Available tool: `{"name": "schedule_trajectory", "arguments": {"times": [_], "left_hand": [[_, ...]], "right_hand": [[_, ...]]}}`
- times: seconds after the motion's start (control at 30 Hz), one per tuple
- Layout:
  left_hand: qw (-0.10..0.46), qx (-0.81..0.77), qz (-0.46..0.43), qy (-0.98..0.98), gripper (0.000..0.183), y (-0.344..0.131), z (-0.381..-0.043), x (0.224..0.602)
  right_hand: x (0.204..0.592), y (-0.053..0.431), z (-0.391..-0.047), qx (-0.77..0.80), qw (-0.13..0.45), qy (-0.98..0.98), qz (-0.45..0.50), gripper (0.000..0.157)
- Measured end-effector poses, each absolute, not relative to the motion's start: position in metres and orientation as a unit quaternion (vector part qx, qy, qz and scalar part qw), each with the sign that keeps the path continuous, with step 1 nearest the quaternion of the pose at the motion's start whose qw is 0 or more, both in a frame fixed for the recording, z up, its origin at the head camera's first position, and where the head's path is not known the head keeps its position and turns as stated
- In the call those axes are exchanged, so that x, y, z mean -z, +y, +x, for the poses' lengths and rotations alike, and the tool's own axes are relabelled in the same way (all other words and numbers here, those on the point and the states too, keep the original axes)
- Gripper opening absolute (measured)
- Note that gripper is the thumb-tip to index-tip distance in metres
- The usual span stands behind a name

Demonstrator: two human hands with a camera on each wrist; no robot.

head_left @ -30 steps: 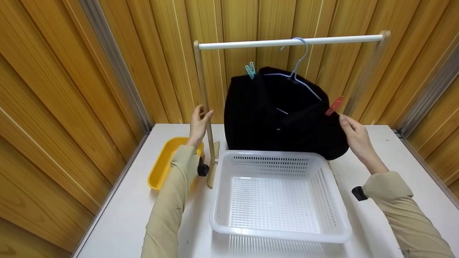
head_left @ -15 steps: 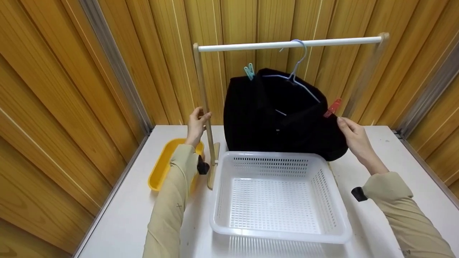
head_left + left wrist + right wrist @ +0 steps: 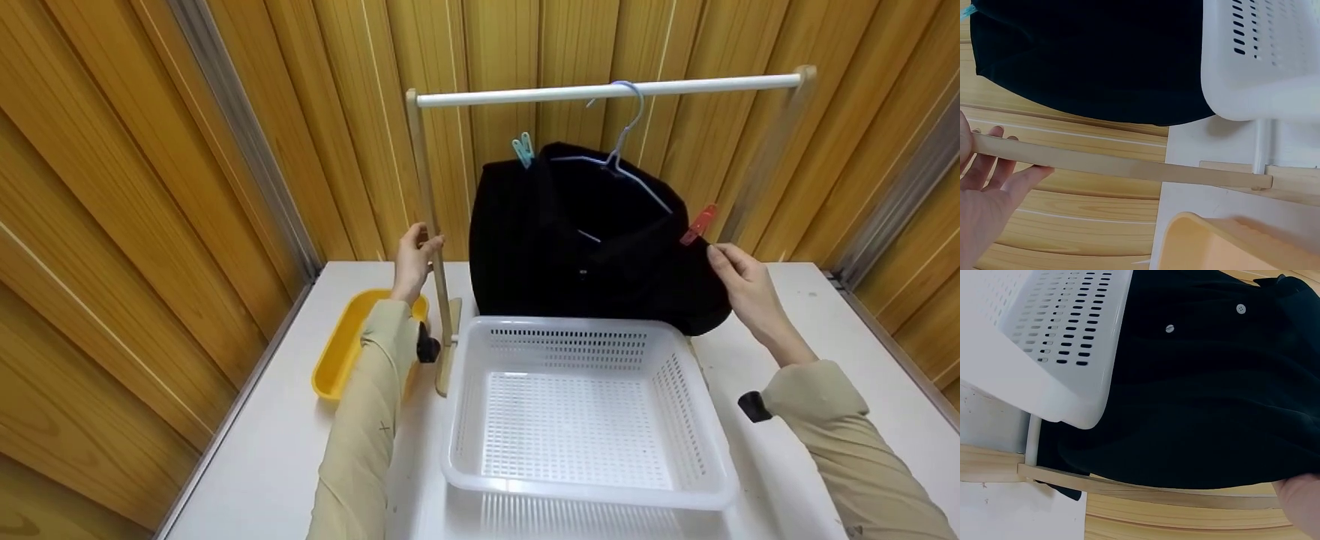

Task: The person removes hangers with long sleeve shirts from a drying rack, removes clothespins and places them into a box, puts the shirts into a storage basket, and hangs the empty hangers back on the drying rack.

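Observation:
A black shirt (image 3: 570,277) with white buttons, seen in the right wrist view, hangs on a lavender wire hanger (image 3: 624,142) from the white bar (image 3: 517,96) of a clothes rack. One turquoise clothespin (image 3: 523,150) clips its left shoulder and one red clothespin (image 3: 698,225) its right. My left hand (image 3: 412,262) grips the rack's left wooden post (image 3: 1095,162) between thumb and fingers. My right hand (image 3: 750,289) pinches the shirt's edge just below the red clothespin; in the right wrist view most of that hand is out of frame.
A white perforated basket (image 3: 585,495) stands in front of the shirt and overlaps its lower part. To the left of the rack, a yellow tray (image 3: 330,360) lies partly under my left forearm. Wood-patterned panels (image 3: 360,150) surround the white table (image 3: 247,450).
My left thumb and fingers have come together round the wooden post. My right hand keeps its hold on the shirt's edge, almost unmoved.

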State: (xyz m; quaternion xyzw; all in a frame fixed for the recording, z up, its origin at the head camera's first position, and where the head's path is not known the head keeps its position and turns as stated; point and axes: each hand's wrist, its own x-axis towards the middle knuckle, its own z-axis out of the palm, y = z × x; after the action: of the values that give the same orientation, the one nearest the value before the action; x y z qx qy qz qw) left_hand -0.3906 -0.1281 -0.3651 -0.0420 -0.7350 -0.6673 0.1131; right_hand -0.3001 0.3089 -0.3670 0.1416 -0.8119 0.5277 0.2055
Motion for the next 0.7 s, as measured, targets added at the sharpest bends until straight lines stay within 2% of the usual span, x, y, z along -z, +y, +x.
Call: {"name": "schedule_trajectory", "arguments": {"times": [0.43,0.7], "left_hand": [[0.129,0.636,-0.049,-0.759,0.030,-0.126,-0.388,0.365],[0.136,0.633,-0.046,-0.761,0.029,-0.129,-0.388,0.364]], "right_hand": [[0.368,0.303,-0.301,-0.489,0.278,-0.815,0.135,0.025],[0.359,0.288,-0.290,-0.506,0.301,-0.796,0.140,0.020]]}}
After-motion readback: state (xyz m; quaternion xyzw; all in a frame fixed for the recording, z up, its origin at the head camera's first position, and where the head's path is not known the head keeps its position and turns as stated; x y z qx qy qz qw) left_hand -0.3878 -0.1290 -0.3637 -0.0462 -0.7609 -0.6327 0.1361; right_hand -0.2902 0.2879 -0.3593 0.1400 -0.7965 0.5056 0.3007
